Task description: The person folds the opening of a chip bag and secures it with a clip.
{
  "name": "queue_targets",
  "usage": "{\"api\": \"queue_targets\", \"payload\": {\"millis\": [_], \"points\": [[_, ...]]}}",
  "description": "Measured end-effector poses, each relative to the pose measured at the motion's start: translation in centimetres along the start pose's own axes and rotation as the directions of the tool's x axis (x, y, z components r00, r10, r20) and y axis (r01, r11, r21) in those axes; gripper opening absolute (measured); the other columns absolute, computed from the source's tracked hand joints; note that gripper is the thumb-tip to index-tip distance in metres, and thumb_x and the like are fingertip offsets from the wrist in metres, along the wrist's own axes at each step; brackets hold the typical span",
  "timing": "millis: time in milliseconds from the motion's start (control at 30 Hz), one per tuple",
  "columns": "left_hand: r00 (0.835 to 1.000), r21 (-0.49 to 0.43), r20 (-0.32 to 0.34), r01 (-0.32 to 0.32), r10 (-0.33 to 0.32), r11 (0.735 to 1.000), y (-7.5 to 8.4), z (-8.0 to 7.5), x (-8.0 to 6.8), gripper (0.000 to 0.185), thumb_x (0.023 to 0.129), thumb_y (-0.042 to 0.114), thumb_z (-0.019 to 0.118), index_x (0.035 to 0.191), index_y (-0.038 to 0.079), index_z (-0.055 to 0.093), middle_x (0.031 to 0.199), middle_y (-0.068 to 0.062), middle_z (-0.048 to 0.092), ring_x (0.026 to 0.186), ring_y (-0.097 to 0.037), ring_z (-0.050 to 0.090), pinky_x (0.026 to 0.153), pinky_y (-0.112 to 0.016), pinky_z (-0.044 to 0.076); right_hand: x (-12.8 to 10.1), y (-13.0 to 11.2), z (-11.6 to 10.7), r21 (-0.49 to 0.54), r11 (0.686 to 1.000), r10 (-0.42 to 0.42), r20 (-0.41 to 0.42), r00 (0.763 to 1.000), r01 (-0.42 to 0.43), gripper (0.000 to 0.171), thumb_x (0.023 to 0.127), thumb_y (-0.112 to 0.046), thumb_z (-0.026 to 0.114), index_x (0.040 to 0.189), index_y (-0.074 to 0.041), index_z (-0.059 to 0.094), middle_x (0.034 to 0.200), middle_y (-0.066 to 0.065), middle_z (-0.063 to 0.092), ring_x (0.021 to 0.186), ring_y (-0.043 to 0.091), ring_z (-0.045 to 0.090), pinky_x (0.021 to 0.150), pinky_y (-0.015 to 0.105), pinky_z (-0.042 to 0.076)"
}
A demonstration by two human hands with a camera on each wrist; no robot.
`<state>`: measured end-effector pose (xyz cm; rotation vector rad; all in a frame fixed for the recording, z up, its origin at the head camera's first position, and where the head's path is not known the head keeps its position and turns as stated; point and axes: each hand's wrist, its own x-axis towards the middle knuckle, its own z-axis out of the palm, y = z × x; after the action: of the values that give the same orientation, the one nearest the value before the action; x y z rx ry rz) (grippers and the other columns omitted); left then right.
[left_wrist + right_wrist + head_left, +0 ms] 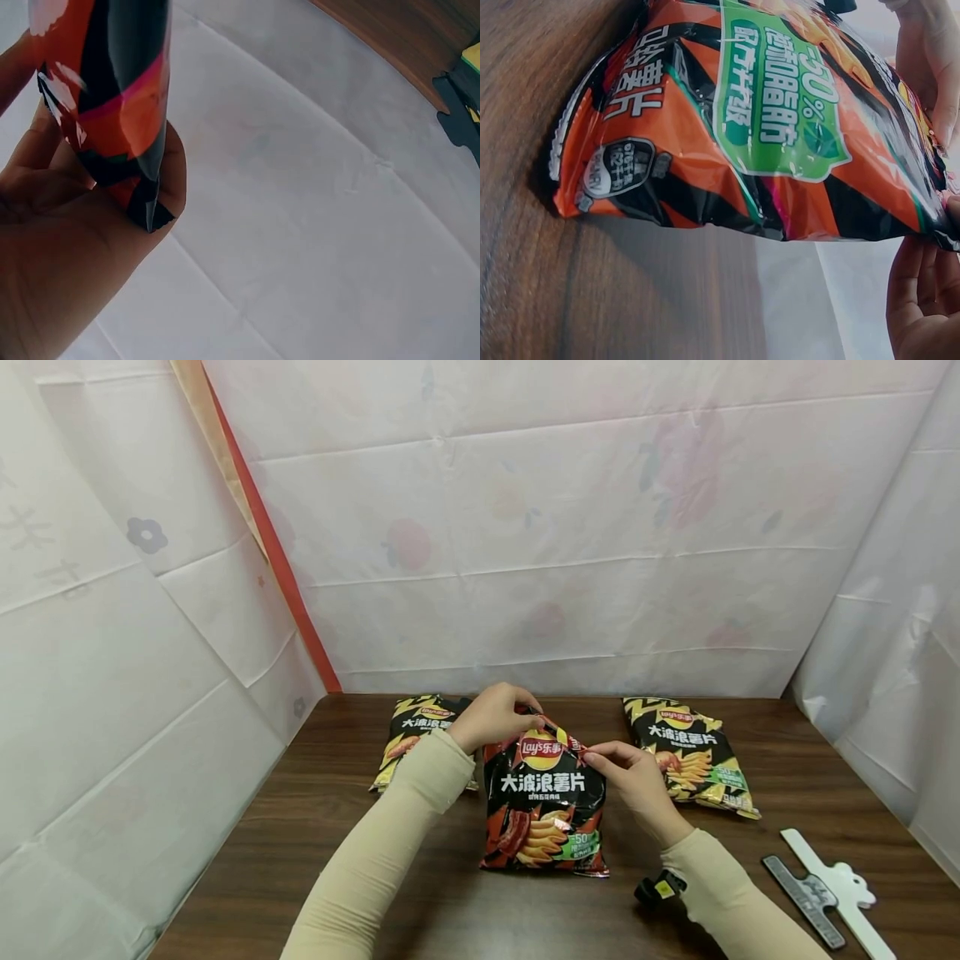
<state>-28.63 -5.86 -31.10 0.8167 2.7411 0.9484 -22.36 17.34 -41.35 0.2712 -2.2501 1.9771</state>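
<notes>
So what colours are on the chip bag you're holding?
The chip bag is black with orange-red stripes and a green patch; the right wrist view shows it best.

We see both arms in beige sleeves reaching up from the lower edge of the frame toward its middle. Our left hand [491, 717] sits slightly higher, its fingers [169, 161] curled and pinching. Our right hand [636, 775], right of centre, has its fingers [600, 758] bent inward, pinching too. A black device sits on the right wrist.
</notes>
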Motion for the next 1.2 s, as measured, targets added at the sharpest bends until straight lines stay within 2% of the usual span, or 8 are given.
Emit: {"api": "queue_targets", "payload": {"millis": [167, 533, 800, 1000, 1200], "points": [[1.0, -0.022, -0.02, 0.003, -0.004, 1.0, 0.0, 0.1, 0.0, 0.014, 0.094, 0.023, 0.068, 0.104, 0.016, 0.075, 0.101, -0.001, 0.072, 0.059, -0.012, 0.049, 0.061, -0.027, 0.041, 0.0, 0.0, -0.1, -0.009, 1.0, 0.007, 0.001, 1.0, -0.007, 0.033, 0.093, -0.022, 0.069, 0.108, 0.008, 0.068, 0.088, -0.014, 0.07, 0.086, 0.005, 0.065, 0.076, 0.022, 0.054], [0.999, -0.027, -0.041, -0.003, 0.002, 1.0, 0.1, 0.3, -0.2, 0.012, 0.094, 0.019, 0.068, 0.101, 0.014, 0.076, 0.101, -0.002, 0.072, 0.074, -0.012, 0.058, 0.067, -0.027, 0.046, 0.0, 0.0, -0.4, -0.033, 0.999, 0.008, 0.014, 1.0, -0.008, 0.034, 0.093, -0.024, 0.069, 0.109, 0.005, 0.068, 0.089, -0.013, 0.071, 0.089, 0.005, 0.065, 0.08, 0.022, 0.052], [1.0, -0.051, -0.031, 0.003, -0.005, 0.999, 0.0, 0.3, -0.3, 0.012, 0.095, 0.018, 0.066, 0.102, 0.014, 0.075, 0.097, -0.001, 0.071, 0.062, -0.011, 0.051, 0.061, -0.026, 0.042, -0.2, -0.1, -0.9, -0.067, 0.998, 0.024, 0.03, 0.999, -0.022, 0.035, 0.094, -0.026, 0.068, 0.114, 0.002, 0.068, 0.095, -0.012, 0.071, 0.092, 0.003, 0.065, 0.082, 0.02, 0.052], [1.0, -0.075, -0.024, -0.003, 0.001, 0.997, -0.2, 0.2, -0.3, 0.012, 0.095, 0.017, 0.066, 0.102, 0.014, 0.075, 0.092, -0.001, 0.071, 0.055, -0.012, 0.045, 0.055, -0.026, 0.039, -0.3, -0.3, -1.8, -0.127, 0.992, 0.026, 0.034, 0.999, -0.022, 0.036, 0.094, -0.028, 0.068, 0.117, -0.002, 0.068, 0.098, -0.012, 0.07, 0.091, 0.004, 0.065, 0.082, 0.027, 0.054], [1.0, -0.073, -0.026, -0.014, 0.012, 0.997, -0.2, 0.3, -0.3, 0.013, 0.095, 0.018, 0.066, 0.102, 0.014, 0.075, 0.093, -0.002, 0.071, 0.055, -0.011, 0.046, 0.055, -0.025, 0.039, -0.7, -1.2, -3.0, -0.225, 0.974, 0.012, 0.007, 1.0, -0.01, 0.035, 0.095, -0.033, 0.065, 0.117, -0.006, 0.069, 0.096, -0.01, 0.07, 0.084, 0.008, 0.064, 0.068, 0.027, 0.052]]}}
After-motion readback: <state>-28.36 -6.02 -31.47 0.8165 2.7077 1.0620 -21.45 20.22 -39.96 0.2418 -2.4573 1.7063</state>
